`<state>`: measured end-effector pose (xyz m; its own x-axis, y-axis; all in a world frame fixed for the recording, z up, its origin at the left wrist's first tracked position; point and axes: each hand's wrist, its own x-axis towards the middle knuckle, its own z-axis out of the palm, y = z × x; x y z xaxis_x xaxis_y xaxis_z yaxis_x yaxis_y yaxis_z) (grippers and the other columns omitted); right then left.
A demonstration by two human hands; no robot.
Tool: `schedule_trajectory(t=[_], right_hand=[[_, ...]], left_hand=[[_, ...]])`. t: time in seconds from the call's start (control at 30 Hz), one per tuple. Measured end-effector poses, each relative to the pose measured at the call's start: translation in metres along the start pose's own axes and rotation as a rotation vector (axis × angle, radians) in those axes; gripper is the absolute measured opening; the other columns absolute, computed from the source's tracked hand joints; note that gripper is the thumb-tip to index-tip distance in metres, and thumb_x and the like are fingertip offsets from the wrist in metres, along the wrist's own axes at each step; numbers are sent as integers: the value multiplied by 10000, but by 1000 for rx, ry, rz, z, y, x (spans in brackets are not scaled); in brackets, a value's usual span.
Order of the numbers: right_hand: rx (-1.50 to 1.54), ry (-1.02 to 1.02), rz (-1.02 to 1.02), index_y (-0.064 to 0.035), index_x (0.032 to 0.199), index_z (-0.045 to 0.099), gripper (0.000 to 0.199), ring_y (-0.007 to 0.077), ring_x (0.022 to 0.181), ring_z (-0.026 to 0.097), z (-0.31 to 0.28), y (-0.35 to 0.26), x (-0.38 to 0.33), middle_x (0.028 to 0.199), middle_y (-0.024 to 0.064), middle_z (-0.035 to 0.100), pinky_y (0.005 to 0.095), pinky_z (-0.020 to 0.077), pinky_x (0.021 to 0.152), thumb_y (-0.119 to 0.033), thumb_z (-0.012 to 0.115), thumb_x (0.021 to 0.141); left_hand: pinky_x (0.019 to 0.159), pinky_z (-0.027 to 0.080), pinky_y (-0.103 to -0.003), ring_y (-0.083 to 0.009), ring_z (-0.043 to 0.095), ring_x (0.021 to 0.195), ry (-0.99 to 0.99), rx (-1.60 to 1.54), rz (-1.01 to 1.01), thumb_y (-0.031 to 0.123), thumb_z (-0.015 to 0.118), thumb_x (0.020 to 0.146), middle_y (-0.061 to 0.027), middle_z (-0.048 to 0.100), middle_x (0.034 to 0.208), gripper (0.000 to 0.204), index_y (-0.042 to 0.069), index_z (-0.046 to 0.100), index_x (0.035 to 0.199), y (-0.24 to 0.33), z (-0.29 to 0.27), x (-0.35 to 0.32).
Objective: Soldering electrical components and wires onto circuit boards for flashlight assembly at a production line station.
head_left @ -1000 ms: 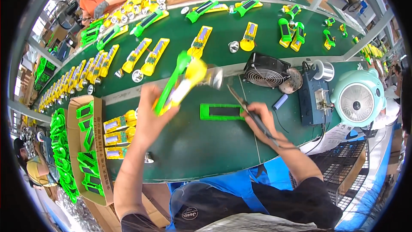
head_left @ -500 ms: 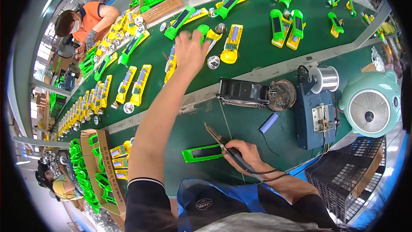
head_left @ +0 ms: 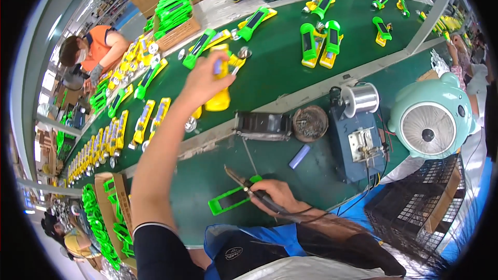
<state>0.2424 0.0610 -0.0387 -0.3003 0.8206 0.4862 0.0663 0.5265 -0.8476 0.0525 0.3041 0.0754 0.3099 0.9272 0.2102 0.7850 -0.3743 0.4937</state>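
My left hand (head_left: 206, 80) reaches over the green belt, fingers and thumb closed round a yellow flashlight housing (head_left: 218, 98) with a lilac battery cell in it. Part of that housing is hidden by my fingers. In my right hand (head_left: 275, 197) is a soldering iron (head_left: 255, 189), held like a pen, its tip pointing up and left. Under the iron, on the bench, lies a green frame with a dark panel (head_left: 228, 200); my right hand covers its right end. A loose lilac battery cell (head_left: 299, 156) rests to the right, beyond that hand.
A black device (head_left: 263, 124), a round pot of scraps (head_left: 310, 123), a blue unit with a solder wire spool (head_left: 361, 98) and a mint-green fan (head_left: 430, 119) line the bench. Yellow and green flashlight parts (head_left: 332, 44) lie along the belt. A co-worker (head_left: 98, 49) sits far left.
My left hand has closed on the yellow housing and shifted it left along the belt. The soldering iron stays in my right hand. The whole view has shifted somewhat.
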Motion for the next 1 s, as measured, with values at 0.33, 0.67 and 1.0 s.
schedule_trajectory(t=[0.33,0.67,1.0], right_hand=[[16,38,146,-68,1023,545,258,290,827,654,54,6,22,929,129,632,352,515,706,-35,692,813],[-504,95,-42,-44,1020,593,293,221,882,585,10,-19,48,955,116,616,323,470,786,-222,718,823],[630,259,484,-46,953,467,324,162,686,540,-11,-16,-40,831,95,546,280,434,641,-296,652,862]], left_hand=[[755,481,-237,-76,563,889,-31,-729,-647,69,697,829,-18,557,1037,521,78,471,1299,-7,-44,-367],[712,537,-319,-205,651,760,48,-1097,-647,5,575,896,-143,632,989,470,20,418,1338,33,-10,-363],[635,461,-317,-230,582,770,-35,-388,-92,-6,723,720,-82,568,854,267,31,566,932,-7,-12,-300]])
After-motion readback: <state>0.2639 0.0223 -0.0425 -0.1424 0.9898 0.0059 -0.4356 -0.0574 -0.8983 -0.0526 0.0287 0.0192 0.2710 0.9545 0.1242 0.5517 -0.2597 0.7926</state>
